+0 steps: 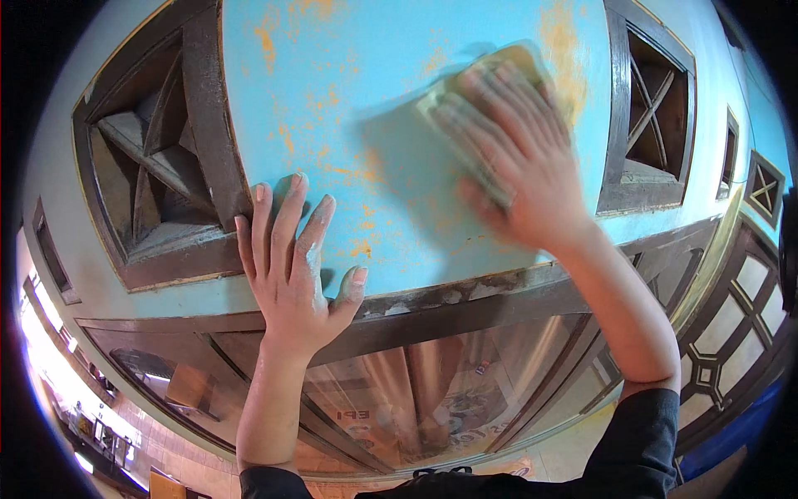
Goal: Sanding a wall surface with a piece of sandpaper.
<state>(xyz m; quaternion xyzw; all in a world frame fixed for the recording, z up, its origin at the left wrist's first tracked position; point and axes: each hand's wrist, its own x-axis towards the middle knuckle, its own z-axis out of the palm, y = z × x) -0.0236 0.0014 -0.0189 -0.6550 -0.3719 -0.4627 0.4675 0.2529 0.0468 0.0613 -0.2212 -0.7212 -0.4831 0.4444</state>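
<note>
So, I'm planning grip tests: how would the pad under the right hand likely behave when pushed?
The pad is probably light, since it looks thin and the right hand covers much of it. Broad and flat, it seems unlikely to roll. Motion blur leaves its stiffness unclear.

Both arms: raised to the front. Left hand [291, 287]: back to view, palm forward, fingers [287, 216] spread and pointing up, thumb [347, 295] out to the right; pale dust [313, 252] along the index finger [317, 223]. Left forearm [270, 403]: bare, close to upright, wrist [287, 351] nearly straight. Right hand [528, 158]: higher, back to view, fingers close together, angled up and left, blurred; thumb indistinct. Right forearm [628, 308]: bare, slanting up and left from a bent elbow [661, 366].
</note>
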